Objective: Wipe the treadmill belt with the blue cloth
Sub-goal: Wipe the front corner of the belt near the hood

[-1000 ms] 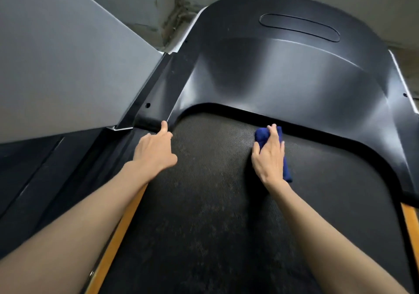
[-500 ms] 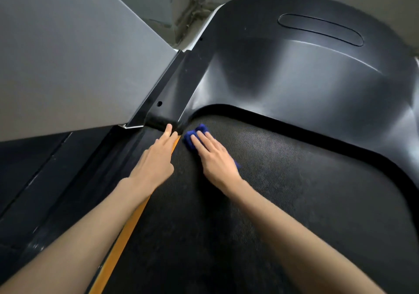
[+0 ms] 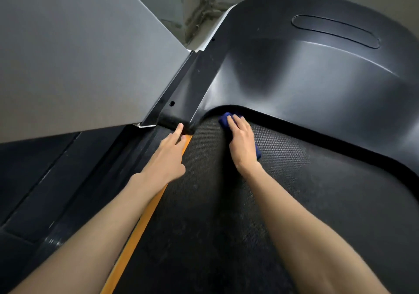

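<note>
Head view shows two bare hands and one blue cloth [image 3: 224,119]. Right hand [image 3: 242,140] lies flat with straight fingers pressing the cloth onto the treadmill belt [image 3: 294,203], at its front edge beside the black motor cover [image 3: 306,78]. Left hand [image 3: 169,155] rests with fingers extended over one orange side strip [image 3: 136,232], its index fingertip touching the cover's base.

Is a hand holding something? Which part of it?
The right hand presses flat on the middle of the small dark-blue cloth on the textured black treadmill belt, fingers straight, not gripping. The left hand holds nothing.
</note>
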